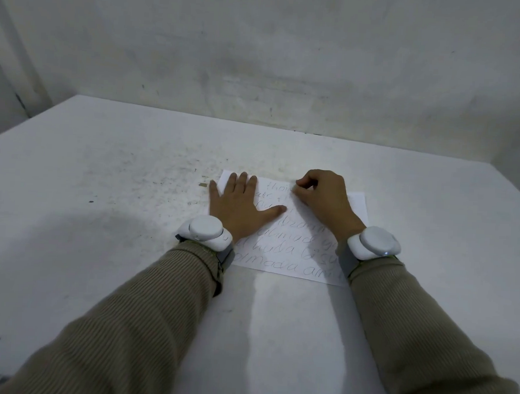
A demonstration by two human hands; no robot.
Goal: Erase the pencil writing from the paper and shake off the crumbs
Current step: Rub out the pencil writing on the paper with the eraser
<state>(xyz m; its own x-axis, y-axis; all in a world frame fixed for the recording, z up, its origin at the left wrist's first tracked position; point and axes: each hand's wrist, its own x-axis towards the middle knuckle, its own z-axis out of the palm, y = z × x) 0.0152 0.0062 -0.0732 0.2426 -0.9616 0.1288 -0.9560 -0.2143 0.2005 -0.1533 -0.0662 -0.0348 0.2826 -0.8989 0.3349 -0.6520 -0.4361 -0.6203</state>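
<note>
— Where's the paper point(295, 253)?
— Flat on the surface point(102, 188). My left hand point(237, 204) is spread wide, pressing its left side. My right hand point(322, 197) is curled over its top lines; I can't tell what it holds.
— Handling?
— Thin, limp, likely to slide and crease. I'd lift it by the edges.

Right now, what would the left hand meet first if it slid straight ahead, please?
The left hand would slide off the paper onto speckled table; beyond, only the wall, though depth is unclear.

Both arms in ribbed khaki knit sleeves point(119, 325); just beyond the sleeves, a rounded white left tracker point(205, 231) and right tracker point(374, 243) on grey straps point(347, 261); a small light point(386, 253) on the right tracker.
</note>
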